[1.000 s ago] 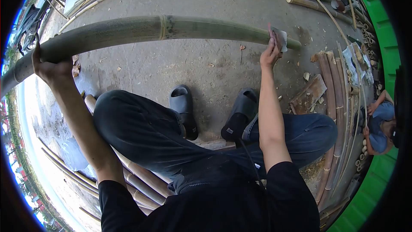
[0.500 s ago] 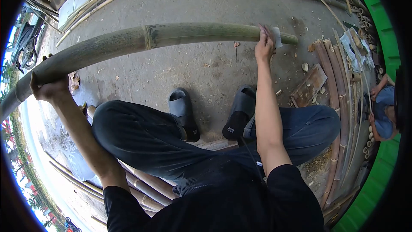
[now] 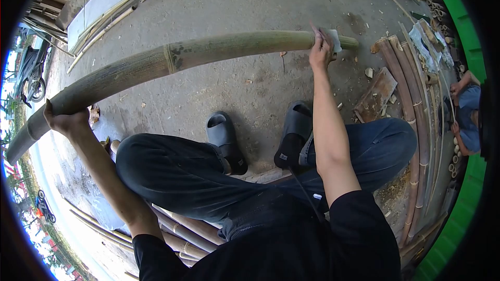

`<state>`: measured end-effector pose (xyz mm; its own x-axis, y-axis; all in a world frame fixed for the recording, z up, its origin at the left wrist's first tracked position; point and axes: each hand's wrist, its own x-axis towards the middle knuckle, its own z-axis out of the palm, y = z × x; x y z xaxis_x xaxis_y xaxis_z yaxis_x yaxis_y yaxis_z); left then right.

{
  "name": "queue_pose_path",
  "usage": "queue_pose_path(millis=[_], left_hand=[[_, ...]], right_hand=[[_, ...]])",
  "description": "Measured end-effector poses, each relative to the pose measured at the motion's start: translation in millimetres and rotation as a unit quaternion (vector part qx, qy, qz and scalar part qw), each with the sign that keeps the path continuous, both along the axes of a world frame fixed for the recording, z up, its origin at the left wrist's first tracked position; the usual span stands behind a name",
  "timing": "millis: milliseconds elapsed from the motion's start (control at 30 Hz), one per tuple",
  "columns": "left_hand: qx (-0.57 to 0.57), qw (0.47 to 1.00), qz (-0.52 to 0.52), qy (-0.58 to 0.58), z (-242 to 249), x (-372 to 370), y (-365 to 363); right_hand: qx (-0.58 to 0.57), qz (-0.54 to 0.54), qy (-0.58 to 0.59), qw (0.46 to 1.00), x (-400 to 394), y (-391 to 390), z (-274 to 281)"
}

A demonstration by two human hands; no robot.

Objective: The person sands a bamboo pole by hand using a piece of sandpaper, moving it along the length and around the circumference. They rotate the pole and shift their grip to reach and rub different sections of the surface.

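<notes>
A long green bamboo pole (image 3: 224, 49) lies across in front of me over the ground, with a ringed joint left of its middle. My left hand (image 3: 67, 121) is wrapped round it from below, toward its left end. Near the right end, my right hand (image 3: 321, 54) presses a small pale sheet (image 3: 334, 40) against the pole. The sheet's edge sticks out past my hand on the right, and its underside is hidden.
Brown bamboo poles (image 3: 416, 109) lie along the right, beside a dirty flat block (image 3: 376, 96). Another person (image 3: 466, 109) sits at far right, hands on a thin strip. More poles (image 3: 190, 237) lie behind my legs. A motorbike (image 3: 36, 83) stands at left.
The pole's left part sits lower, and its left end has come into view. My left hand has shifted slightly right and down in the picture; my right hand stays near the pole's right end.
</notes>
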<state>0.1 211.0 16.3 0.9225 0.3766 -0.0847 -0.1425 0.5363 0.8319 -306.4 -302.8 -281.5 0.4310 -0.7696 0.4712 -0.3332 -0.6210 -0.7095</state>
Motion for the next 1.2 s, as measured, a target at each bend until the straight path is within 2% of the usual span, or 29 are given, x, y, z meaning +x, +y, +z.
queue_pose_path(millis=[33, 100, 133, 167, 233, 300, 367, 433, 500, 533, 633, 700, 767, 833, 900, 967, 1000, 1033, 1100, 1167, 1200], left_hand=[[-0.004, 1.0, 0.003, 0.0, -0.1, -2.1, -2.8], [0.018, 0.999, 0.014, 0.025, 0.2, -5.2, -7.5], [0.024, 0.999, 0.013, 0.023, 0.5, -4.3, -8.4], [0.021, 1.0, 0.013, 0.02, 0.9, -0.6, -9.2], [0.015, 0.999, -0.003, 0.046, -1.7, 3.9, -1.8], [0.011, 0.998, -0.018, 0.062, -6.1, 6.9, 4.7], [0.01, 0.997, -0.023, 0.071, -10.4, 12.4, 9.2], [0.019, 0.998, -0.033, 0.052, -16.5, 17.9, 13.1], [0.027, 0.998, -0.034, 0.055, -12.8, 15.1, 5.1], [0.029, 0.998, -0.029, 0.055, -10.6, 15.4, 3.5], [0.028, 0.997, -0.021, 0.063, -7.7, 13.4, 3.6], [0.02, 0.998, -0.004, 0.059, -12.5, 14.4, 7.7], [0.01, 0.998, 0.009, 0.062, -8.9, 6.9, 0.9], [0.02, 0.999, -0.002, 0.037, -3.5, 1.2, -6.8], [0.026, 0.999, 0.004, 0.031, 1.8, -3.1, -14.5], [0.009, 1.0, 0.001, 0.0, 3.9, -3.8, -11.8], [0.012, 1.0, -0.002, -0.011, 1.0, 0.1, -5.0], [0.012, 1.0, 0.0, -0.014, 1.6, 1.2, -3.8], [0.016, 0.999, -0.015, -0.029, -2.3, -6.0, -1.7], [0.021, 0.999, -0.004, -0.03, 0.4, -9.1, -6.5], [0.026, 0.999, -0.005, -0.036, 1.2, -8.2, -6.0]], right_hand=[[-0.004, 0.003, 0.0, 1.0, 5.9, -3.2, -5.1], [-0.028, -0.058, 0.02, 0.998, 17.2, 13.7, -18.4], [-0.004, -0.001, 0.002, 1.0, 25.8, 45.6, 2.1], [-0.007, -0.002, -0.002, 1.0, 28.9, 58.6, 9.0], [-0.099, 0.045, 0.004, 0.994, 22.2, 79.6, 6.9], [-0.08, 0.003, -0.027, 0.996, 5.8, 29.6, -37.9], [0.016, -0.114, -0.046, 0.992, -13.2, -17.4, -84.5], [0.036, -0.118, -0.032, 0.992, -6.8, 11.1, -56.9], [-0.09, -0.072, 0.019, 0.993, 16.5, 60.0, -18.6], [-0.091, -0.077, 0.015, 0.993, 21.3, 63.2, -8.4], [-0.126, -0.039, 0.035, 0.991, 14.6, 57.5, -16.1], [-0.015, -0.056, 0.015, 0.998, 0.4, -20.9, -47.8], [0.003, -0.034, 0.055, 0.998, 2.3, -29.6, -24.1], [0.092, 0.097, 0.172, 0.976, 22.5, 9.2, 37.7], [0.079, 0.094, 0.139, 0.983, 30.7, 14.5, 37.6], [0.143, 0.134, 0.1, 0.976, 18.9, -6.2, 30.3], [0.176, 0.103, 0.095, 0.974, 10.9, -18.9, 28.6], [0.202, 0.065, 0.172, 0.962, 8.1, -48.7, 16.1], [0.216, 0.086, 0.297, 0.926, 22.0, -79.1, 11.7], [0.198, 0.154, 0.413, 0.876, 53.0, -23.2, 76.7], [0.172, 0.195, 0.366, 0.894, 70.8, 16.4, 91.6]])
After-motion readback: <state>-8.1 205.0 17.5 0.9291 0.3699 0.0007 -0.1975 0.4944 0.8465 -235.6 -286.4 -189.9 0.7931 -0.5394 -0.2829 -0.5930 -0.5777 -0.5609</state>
